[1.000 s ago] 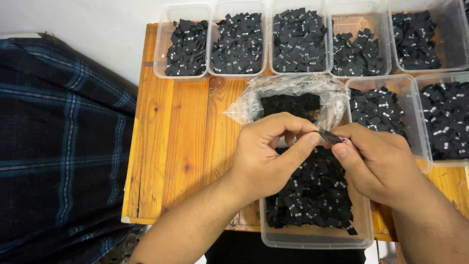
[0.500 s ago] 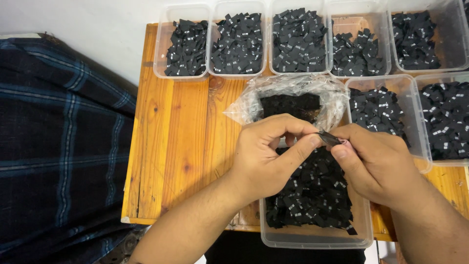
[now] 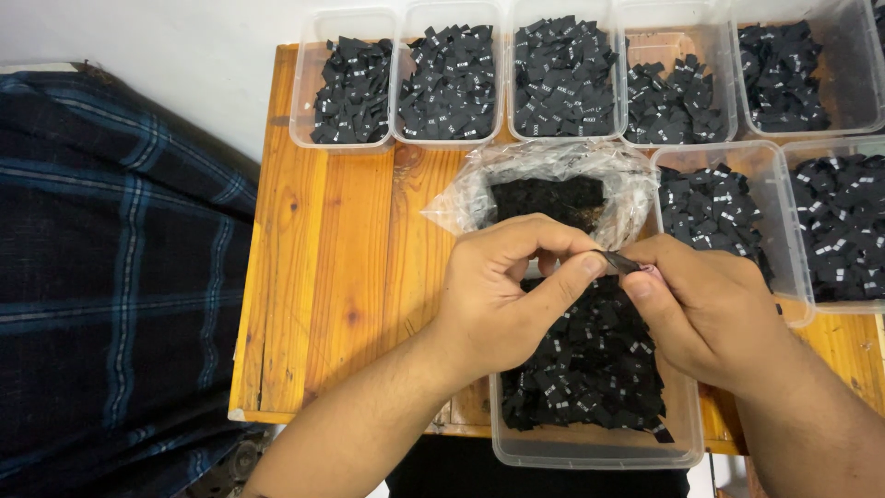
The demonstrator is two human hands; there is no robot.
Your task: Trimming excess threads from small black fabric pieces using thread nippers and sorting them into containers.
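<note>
Both hands are meeting over the near tub (image 3: 599,447), and between them they are pinching a small black label (image 3: 619,262). The left hand (image 3: 502,290) is closing thumb and fingers on the label's near end; the right hand (image 3: 705,309) is gripping its far end with thumb and forefinger, the other fingers curled under. The label is sitting in the air just above the heap of loose labels (image 3: 590,369) filling that tub (black tabs with small white marks).

Compared with a second ago, almost nothing is shifting: the hands are staying in the same place, the same grip, the label at the same slant. So the handling of this one piece is still going on, with no label yet set down anywhere.

Just behind the hands a clear bag (image 3: 544,180) is lying open with a black stack inside. Further tubs (image 3: 355,83) of sorted labels are lining the far edge and right side of the wooden table (image 3: 332,277). A plaid cloth (image 3: 111,277) is lying to the left.
</note>
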